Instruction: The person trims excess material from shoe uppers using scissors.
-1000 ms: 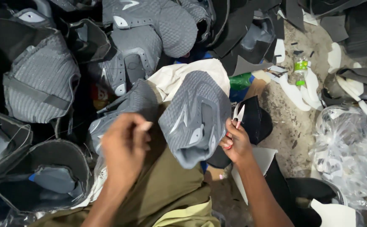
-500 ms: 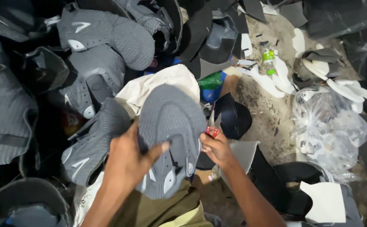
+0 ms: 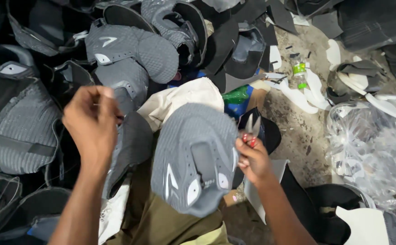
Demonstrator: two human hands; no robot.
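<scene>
Right hand (image 3: 252,159) grips small snips (image 3: 251,129) beside the grey shoe upper (image 3: 193,156) — left hand (image 3: 91,122) is raised, fingers curled shut, apparently empty.

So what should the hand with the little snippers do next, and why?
Probably bring the snippers in the right hand down to the edge of the grey shoe upper. The blades point up, away from it, while the left hand is lifted to the side with fingers pinched, off the upper.
</scene>
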